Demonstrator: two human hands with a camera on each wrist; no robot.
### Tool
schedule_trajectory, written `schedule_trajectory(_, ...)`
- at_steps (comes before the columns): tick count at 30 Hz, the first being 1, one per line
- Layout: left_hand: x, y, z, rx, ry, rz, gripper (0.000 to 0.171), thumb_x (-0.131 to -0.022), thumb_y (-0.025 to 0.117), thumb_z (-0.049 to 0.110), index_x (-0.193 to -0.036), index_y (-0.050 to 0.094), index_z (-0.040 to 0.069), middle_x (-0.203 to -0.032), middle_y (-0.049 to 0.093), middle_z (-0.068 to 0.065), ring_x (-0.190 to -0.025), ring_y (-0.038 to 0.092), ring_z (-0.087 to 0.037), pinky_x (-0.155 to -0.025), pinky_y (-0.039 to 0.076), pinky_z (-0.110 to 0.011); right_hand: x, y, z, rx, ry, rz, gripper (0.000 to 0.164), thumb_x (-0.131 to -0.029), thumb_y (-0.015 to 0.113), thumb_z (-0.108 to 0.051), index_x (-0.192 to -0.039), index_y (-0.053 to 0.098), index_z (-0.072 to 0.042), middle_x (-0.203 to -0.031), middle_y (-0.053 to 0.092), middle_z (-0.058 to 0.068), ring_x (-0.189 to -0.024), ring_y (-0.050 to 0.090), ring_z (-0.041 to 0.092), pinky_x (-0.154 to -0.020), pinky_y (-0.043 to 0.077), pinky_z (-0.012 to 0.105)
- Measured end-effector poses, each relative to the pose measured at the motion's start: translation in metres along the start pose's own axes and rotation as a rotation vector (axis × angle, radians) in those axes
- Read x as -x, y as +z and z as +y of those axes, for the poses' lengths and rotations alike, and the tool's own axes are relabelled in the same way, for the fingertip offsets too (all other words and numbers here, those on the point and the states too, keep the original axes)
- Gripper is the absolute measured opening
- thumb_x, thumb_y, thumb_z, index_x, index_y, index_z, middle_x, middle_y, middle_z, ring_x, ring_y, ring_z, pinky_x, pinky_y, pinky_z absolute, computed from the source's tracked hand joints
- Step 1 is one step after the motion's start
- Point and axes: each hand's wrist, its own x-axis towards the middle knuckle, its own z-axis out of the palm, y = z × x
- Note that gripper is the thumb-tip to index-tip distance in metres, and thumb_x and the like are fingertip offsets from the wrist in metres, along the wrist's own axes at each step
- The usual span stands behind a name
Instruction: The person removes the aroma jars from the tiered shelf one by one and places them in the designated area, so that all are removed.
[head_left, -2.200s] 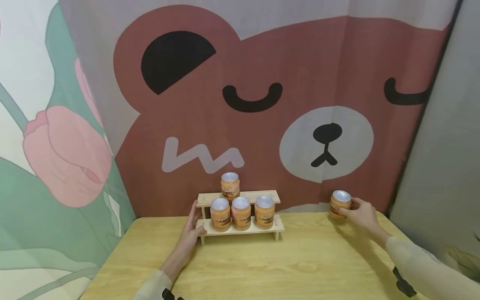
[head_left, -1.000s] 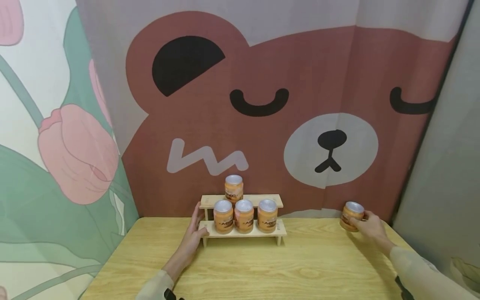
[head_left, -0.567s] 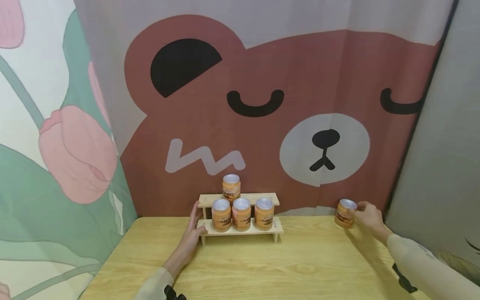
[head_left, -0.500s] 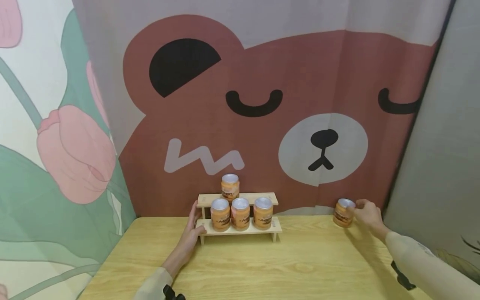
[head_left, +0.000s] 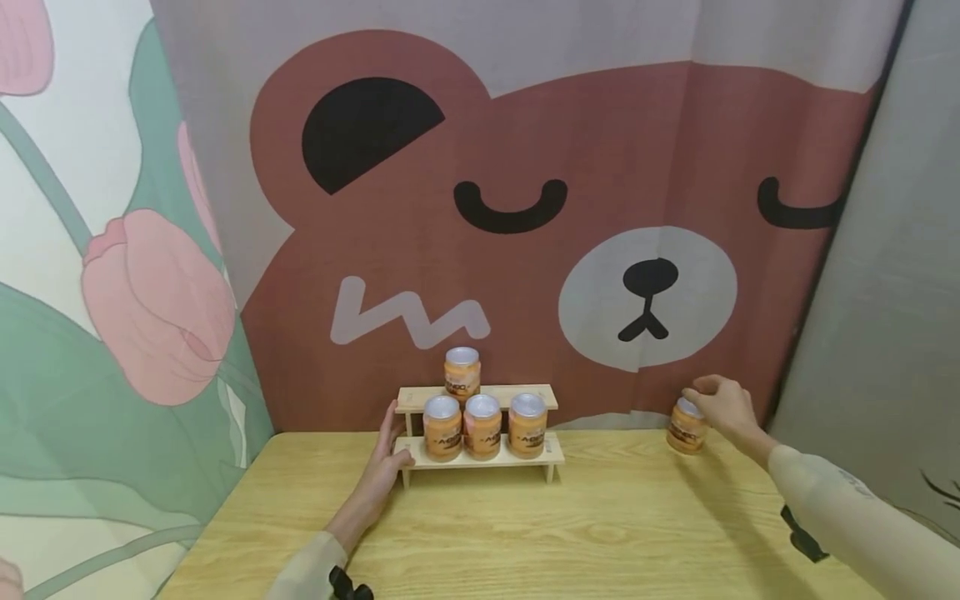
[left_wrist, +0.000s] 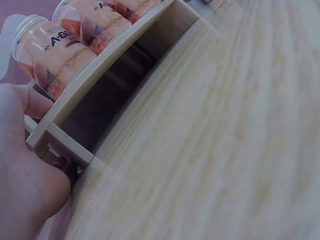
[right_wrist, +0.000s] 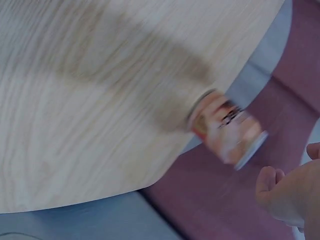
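Note:
At the left end of a two-tier wooden display rack (head_left: pixel 510 463), my left hand (head_left: pixel 381 468) grips the frame, its thumb over the end of the lower shelf. In the left wrist view the thumb lies beside the nearest can (left_wrist: pixel 55 55). Three orange cans with silver lids, one of them the right-hand can (head_left: pixel 527 429), stand on the lower tier. Another can (head_left: pixel 462 375) stands on the upper tier. Far to the right, a single can (head_left: pixel 686 430) stands upright on the table. My right hand (head_left: pixel 726 408) hovers just above it; the right wrist view shows fingertips (right_wrist: pixel 265 182) apart from its lid.
The light wooden table (head_left: pixel 600 533) ends at the back against a curtain (head_left: pixel 525 283) printed with a brown bear. A grey wall (head_left: pixel 885 333) rises on the right. A tulip-print curtain (head_left: pixel 161 308) hangs on the left.
The right hand has set its can down on the table at the right, let go of it and risen above the lid. The left hand stays on the rack.

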Motion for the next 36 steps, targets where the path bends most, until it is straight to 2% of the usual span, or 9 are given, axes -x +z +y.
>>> schedule_trajectory(5,-0.002,0.0,-0.001,0.002,-0.001,0.007,0.108,-0.082,0.056,-0.007,-0.164,0.005,0.041,-0.168,0.008,-0.012,-0.152,0.005,-0.033,-0.099,0.029,-0.052,0.004,0.015,-0.035,-0.051,-0.076,-0.019,0.049,-0.103,0.059,-0.028,-0.132,0.059,0.011,-0.125,0.061,0.031,-0.11,0.058,0.047,-0.086,0.049,0.058)
schedule_trajectory(10,0.0,-0.002,-0.002,0.002,-0.001,0.011,0.109,-0.082,0.055,-0.009,-0.164,0.005,0.042,-0.168,0.008,-0.013,-0.152,0.006,-0.032,-0.101,0.027,-0.053,0.012,0.036,-0.08,-0.122,-0.138,-0.045,0.038,-0.101,0.062,-0.021,-0.129,0.064,0.004,-0.122,0.067,0.023,-0.108,0.064,0.039,-0.084,0.052,0.052)
schedule_trajectory(14,0.002,-0.004,-0.001,0.001,0.006,0.013,0.109,-0.082,0.054,-0.009,-0.164,0.004,0.043,-0.168,0.008,-0.012,-0.152,0.006,-0.031,-0.102,0.027,-0.053,0.012,0.054,-0.106,-0.183,-0.175,-0.06,0.034,-0.1,0.064,-0.018,-0.128,0.066,0.001,-0.121,0.068,0.019,-0.11,0.065,0.036,-0.087,0.053,0.049)
schedule_trajectory(20,0.001,0.0,0.0,0.009,0.014,0.012,0.109,-0.081,0.055,-0.008,-0.164,0.005,0.041,-0.167,0.009,-0.014,-0.152,0.007,-0.033,-0.104,0.027,-0.053,0.01,0.08,-0.13,-0.231,-0.212,-0.057,0.03,-0.097,0.068,-0.018,-0.123,0.069,-0.002,-0.117,0.07,0.015,-0.108,0.066,0.034,-0.086,0.052,0.05)
schedule_trajectory(28,0.0,0.003,-0.003,0.006,0.01,0.014,0.108,-0.082,0.056,-0.007,-0.164,0.005,0.043,-0.168,0.009,-0.013,-0.152,0.007,-0.033,-0.101,0.03,-0.052,0.01,0.111,-0.161,-0.283,-0.211,-0.107,0.03,-0.094,0.072,-0.017,-0.12,0.069,-0.004,-0.115,0.07,0.012,-0.106,0.066,0.031,-0.084,0.054,0.046)
schedule_trajectory(32,0.001,0.004,-0.003,0.008,0.015,0.015,0.108,-0.081,0.056,-0.006,-0.164,0.006,0.043,-0.167,0.009,-0.014,-0.152,0.007,-0.035,-0.102,0.029,-0.054,0.01,0.123,-0.174,-0.29,-0.217,-0.135,0.032,-0.094,0.072,-0.016,-0.122,0.068,-0.002,-0.115,0.07,0.012,-0.105,0.067,0.03,-0.085,0.053,0.046)
schedule_trajectory(36,0.0,0.003,-0.001,0.012,0.015,0.015,0.109,-0.081,0.057,-0.006,-0.164,0.006,0.043,-0.167,0.009,-0.014,-0.152,0.006,-0.035,-0.104,0.027,-0.055,0.011,0.136,-0.19,-0.31,-0.22,-0.169,0.033,-0.092,0.075,-0.018,-0.122,0.068,-0.005,-0.116,0.069,0.01,-0.105,0.066,0.028,-0.085,0.054,0.046)
